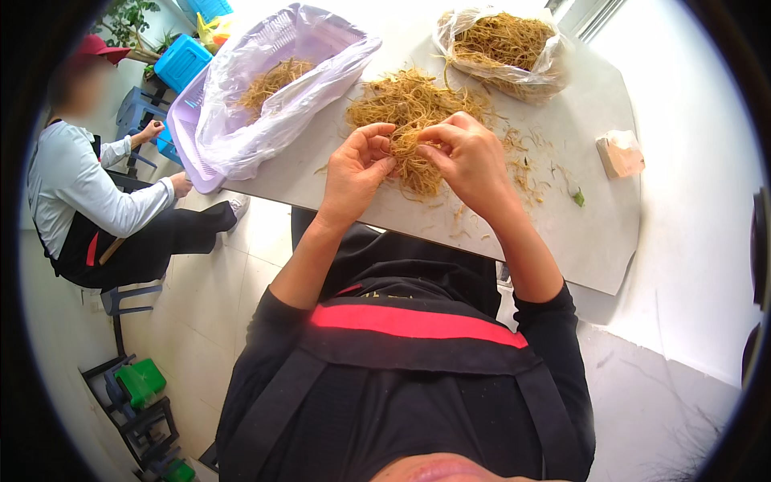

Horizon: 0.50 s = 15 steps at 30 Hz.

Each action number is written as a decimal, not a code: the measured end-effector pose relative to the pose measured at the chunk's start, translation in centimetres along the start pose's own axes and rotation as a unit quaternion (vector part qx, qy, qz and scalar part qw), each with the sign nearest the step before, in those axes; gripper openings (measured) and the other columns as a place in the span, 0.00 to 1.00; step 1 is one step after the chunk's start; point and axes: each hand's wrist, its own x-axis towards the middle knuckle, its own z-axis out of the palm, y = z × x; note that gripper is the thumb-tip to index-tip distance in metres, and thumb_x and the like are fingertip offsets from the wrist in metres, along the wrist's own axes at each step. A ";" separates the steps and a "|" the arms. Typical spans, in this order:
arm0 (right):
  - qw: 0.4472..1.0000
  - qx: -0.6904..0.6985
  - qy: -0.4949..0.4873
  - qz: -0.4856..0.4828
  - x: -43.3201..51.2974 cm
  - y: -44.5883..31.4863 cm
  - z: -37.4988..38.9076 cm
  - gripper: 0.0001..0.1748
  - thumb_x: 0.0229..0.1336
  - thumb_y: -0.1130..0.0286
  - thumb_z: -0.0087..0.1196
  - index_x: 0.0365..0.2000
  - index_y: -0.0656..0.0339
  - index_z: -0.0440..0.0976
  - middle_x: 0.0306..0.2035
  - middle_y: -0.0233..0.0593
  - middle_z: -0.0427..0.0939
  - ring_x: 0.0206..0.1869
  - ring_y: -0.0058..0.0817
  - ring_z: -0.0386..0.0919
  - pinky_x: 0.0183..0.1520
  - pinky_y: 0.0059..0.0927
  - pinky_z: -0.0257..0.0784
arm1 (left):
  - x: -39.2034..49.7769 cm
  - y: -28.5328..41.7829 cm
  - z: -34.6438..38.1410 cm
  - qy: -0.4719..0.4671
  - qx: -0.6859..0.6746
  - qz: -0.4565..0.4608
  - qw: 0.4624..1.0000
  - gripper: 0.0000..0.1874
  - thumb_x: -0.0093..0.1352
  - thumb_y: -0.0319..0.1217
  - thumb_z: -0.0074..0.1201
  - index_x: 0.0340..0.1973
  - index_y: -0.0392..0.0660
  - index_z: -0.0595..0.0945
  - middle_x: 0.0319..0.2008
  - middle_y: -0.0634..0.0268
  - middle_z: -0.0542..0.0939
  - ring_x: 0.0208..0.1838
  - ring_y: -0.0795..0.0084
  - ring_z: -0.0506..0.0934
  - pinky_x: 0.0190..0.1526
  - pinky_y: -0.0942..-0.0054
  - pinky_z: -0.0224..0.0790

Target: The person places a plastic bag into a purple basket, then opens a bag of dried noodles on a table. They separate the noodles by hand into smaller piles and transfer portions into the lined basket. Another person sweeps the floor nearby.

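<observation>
A loose heap of thin, yellow-brown dried roots [415,96] lies on the table in front of me. At its near side, a tuft of the same strands [417,172] sits between my hands. My left hand [360,169] pinches strands at the tuft's left edge, thumb against curled fingers. From the right, my right hand [470,159] has strands between thumb and bent forefinger. The exact strands in each grip are partly hidden by the fingers.
A lilac plastic basket [196,147] with a clear liner holds more roots at left. A plastic bag [518,84] of roots stands at back right. Root scraps and a green leaf [578,197] lie near a pinkish block [620,155]. Another person [102,187] sits at left.
</observation>
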 end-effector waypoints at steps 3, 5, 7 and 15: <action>0.999 0.041 0.000 -0.010 0.4 0.4 0.0 0.06 0.60 0.72 0.64 0.34 0.65 0.84 0.31 0.37 0.79 0.28 0.24 0.76 0.31 0.26 0.70 | 0.1 -0.2 -0.2 0.017 0.021 -0.020 0.999 0.22 0.70 0.15 0.53 0.60 0.36 0.75 0.42 0.64 0.80 0.44 0.77 0.79 0.45 0.75 0.78; 0.993 0.117 0.017 0.031 0.3 1.1 -0.6 0.07 0.62 0.71 0.63 0.33 0.66 0.83 0.29 0.34 0.79 0.26 0.19 0.75 0.29 0.24 0.69 | 0.2 -0.3 -0.7 0.026 0.035 -0.025 0.999 0.22 0.70 0.14 0.52 0.60 0.36 0.74 0.43 0.64 0.79 0.45 0.77 0.78 0.45 0.75 0.78; 0.979 0.175 0.038 0.092 0.0 2.0 -1.5 0.09 0.66 0.69 0.60 0.34 0.66 0.83 0.26 0.30 0.78 0.23 0.13 0.73 0.26 0.20 0.67 | 0.2 -0.2 -1.3 0.030 0.047 -0.038 0.998 0.23 0.70 0.15 0.51 0.61 0.36 0.74 0.46 0.63 0.78 0.45 0.77 0.77 0.45 0.75 0.78; 0.989 -0.118 -0.083 -0.026 -0.3 2.1 -2.8 0.36 0.53 0.55 0.69 0.60 0.59 0.72 0.56 0.50 0.75 0.49 0.39 0.80 0.54 0.39 0.76 | -0.3 0.4 0.4 0.057 0.237 0.049 0.968 0.31 0.65 0.28 0.63 0.64 0.43 0.72 0.58 0.58 0.71 0.51 0.70 0.76 0.50 0.65 0.76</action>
